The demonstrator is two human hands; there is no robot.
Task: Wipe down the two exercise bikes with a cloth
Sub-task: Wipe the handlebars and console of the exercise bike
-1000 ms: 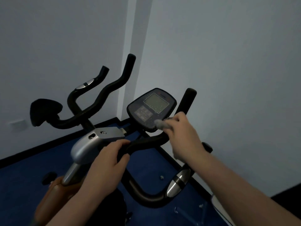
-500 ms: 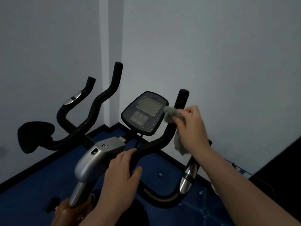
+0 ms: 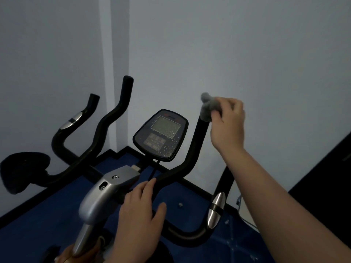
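An exercise bike stands in front of me with black handlebars, a silver stem cover and a dark console whose screen carries water droplets. My right hand is closed on a bunched grey cloth, which is pressed over the top end of the right upright handlebar. My left hand rests on the lower handlebar near the stem, fingers wrapped loosely around the bar. A black saddle shows at the left edge; which bike it belongs to is unclear.
Pale walls meet in a corner close behind the bike, with a black skirting along a blue floor. A dark panel stands at the right. A small object lies on the floor under the handlebars.
My right hand has carried the cloth from the console's right edge up to the top of the right handlebar. My left hand stays on the lower bar. The view has shifted right.
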